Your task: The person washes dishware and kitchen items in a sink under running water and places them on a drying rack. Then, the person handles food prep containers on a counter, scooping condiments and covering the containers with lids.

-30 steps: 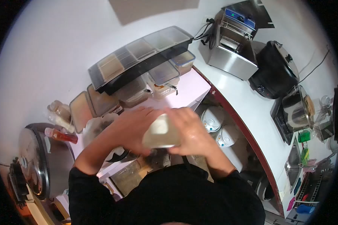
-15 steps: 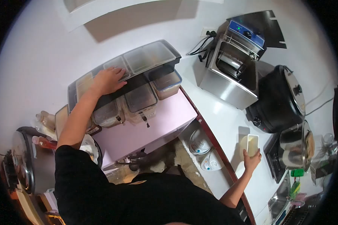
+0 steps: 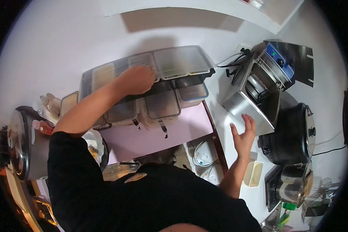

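Note:
My left hand (image 3: 140, 80) is at the front edge of the long black organizer (image 3: 181, 62) with clear lids, its fingers curled; whether they grip the lid is hidden. Over the white counter (image 3: 226, 116), in front of the steel fryer (image 3: 255, 116), my right hand (image 3: 244, 135) is raised with fingers spread, holding nothing. Beside my right wrist a small cream rectangular container (image 3: 253, 174) rests on the counter. Below the organizer, lidded clear tubs (image 3: 162, 105) stand on the pink surface (image 3: 143, 139).
A black round cooker (image 3: 288, 133) and a steel pot (image 3: 294, 185) stand at the right. White patterned bowls (image 3: 205, 154) sit on a lower shelf. At the left are a large steel pot (image 3: 36, 147), sauce bottles (image 3: 42, 127) and a lined bowl (image 3: 98, 145).
Both hands held the cream container together, then parted. My right hand set it on the counter, let go and moved up toward the fryer. My left hand reached the organizer and shifted right along it.

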`<state>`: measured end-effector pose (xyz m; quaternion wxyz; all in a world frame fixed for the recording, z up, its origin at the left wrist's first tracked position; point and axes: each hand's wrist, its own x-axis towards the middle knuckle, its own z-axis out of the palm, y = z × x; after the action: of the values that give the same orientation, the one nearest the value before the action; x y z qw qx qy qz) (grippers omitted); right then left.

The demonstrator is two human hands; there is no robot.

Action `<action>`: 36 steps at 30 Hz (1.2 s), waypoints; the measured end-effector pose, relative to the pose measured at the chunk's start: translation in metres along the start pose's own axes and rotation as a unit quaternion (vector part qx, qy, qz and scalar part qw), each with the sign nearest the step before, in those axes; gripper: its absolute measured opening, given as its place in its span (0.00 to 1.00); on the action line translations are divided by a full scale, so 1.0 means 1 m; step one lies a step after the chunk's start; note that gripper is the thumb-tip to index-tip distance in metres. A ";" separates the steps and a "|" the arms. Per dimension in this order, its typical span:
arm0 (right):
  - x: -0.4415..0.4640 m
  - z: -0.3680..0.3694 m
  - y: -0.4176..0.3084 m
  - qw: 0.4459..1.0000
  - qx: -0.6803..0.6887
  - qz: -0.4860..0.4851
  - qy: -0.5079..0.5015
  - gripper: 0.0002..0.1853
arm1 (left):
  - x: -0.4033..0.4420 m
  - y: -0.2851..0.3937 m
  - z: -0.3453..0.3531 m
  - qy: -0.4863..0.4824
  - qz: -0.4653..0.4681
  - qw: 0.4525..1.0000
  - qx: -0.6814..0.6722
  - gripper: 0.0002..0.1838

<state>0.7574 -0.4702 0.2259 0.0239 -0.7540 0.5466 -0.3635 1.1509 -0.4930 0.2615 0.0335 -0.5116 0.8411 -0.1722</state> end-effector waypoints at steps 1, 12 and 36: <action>0.009 0.005 -0.015 1.000 0.025 0.000 -0.001 0.23 | 0.001 0.000 -0.006 -0.019 -0.015 1.000 -0.015 0.16; 0.045 0.057 -0.036 0.992 0.084 -0.069 -0.062 0.16 | 0.011 -0.052 -0.014 0.034 -0.004 0.999 -0.025 0.17; 0.143 0.121 -0.109 0.976 0.195 -0.098 -0.007 0.09 | -0.192 -0.044 -0.026 0.216 -0.197 0.942 -0.167 0.20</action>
<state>0.9350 -0.5904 0.2587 0.1383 -0.7872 0.3887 -0.4584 1.2735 -0.3373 0.2770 -0.2693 -0.6162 0.7270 -0.1386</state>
